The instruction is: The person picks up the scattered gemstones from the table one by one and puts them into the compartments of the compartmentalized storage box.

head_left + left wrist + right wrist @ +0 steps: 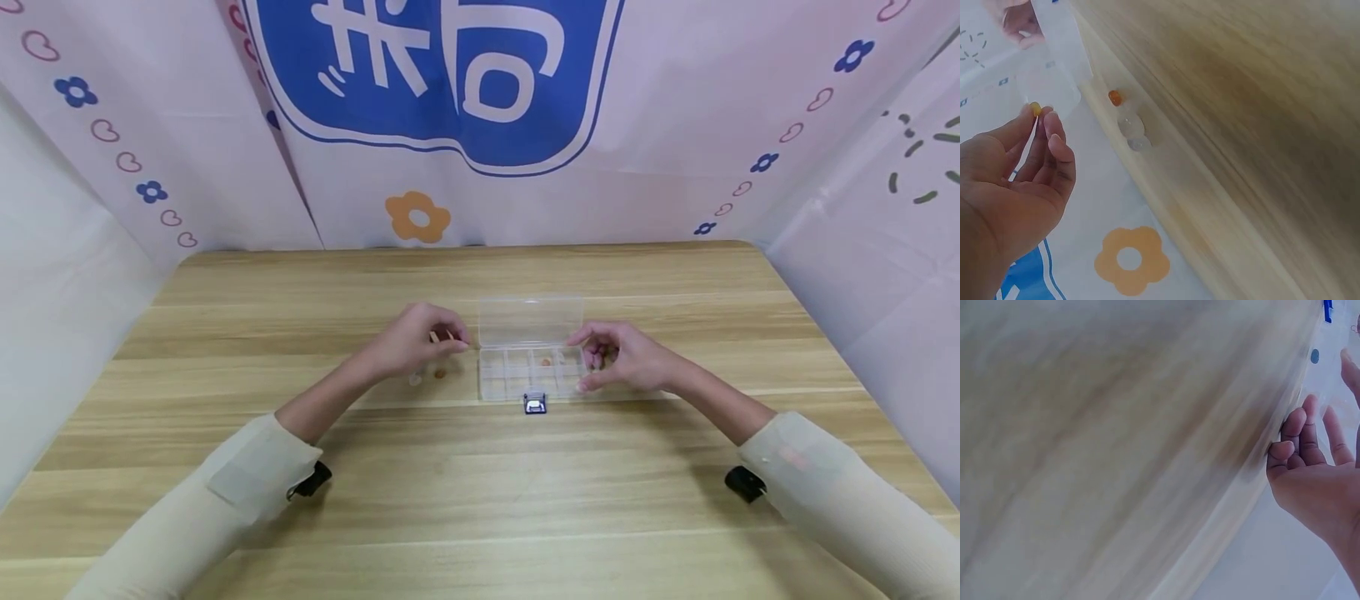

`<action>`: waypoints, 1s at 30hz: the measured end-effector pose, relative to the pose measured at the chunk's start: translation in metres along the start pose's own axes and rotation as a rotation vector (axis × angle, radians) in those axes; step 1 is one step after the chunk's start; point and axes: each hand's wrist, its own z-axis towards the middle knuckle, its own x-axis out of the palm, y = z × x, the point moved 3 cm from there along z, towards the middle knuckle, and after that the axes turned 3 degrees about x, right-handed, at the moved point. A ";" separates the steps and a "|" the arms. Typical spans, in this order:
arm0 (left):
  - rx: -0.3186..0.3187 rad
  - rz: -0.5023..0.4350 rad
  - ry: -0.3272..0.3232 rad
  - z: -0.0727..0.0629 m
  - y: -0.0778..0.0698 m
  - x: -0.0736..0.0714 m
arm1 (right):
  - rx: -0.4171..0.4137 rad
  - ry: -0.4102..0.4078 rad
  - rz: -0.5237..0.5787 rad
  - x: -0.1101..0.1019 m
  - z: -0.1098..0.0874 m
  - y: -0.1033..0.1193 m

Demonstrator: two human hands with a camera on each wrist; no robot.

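Between thumb and fingertips, my left hand [431, 340] pinches a small rounded yellow bead [1035, 109], just left of the clear plastic compartment box [493, 385]. The box's lid [531, 322] is raised at the back, and a dark blue latch [535, 403] is at its front. A small orange piece [546, 362] lies in a right-hand compartment. My right hand [626, 358] holds the box's right end, thumb at the front and index finger at the back. Below my left hand, an orange bead [1115, 97] and clear rounded pieces [1130, 126] lie on the table.
The wood-grain table [480, 500] extends around the box. Behind it hangs a white cloth [600, 208] with a blue sign and an orange flower. Black wrist devices [745, 483] sit under both sleeves.
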 end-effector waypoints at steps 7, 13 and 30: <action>0.010 -0.010 0.013 0.005 -0.006 0.006 | 0.010 0.013 -0.002 -0.001 0.001 0.003; 0.000 -0.026 0.029 0.010 -0.009 0.013 | 0.029 0.021 0.011 -0.001 0.002 0.004; 0.025 0.004 0.080 0.028 -0.017 0.026 | 0.037 0.028 0.017 -0.001 0.001 0.006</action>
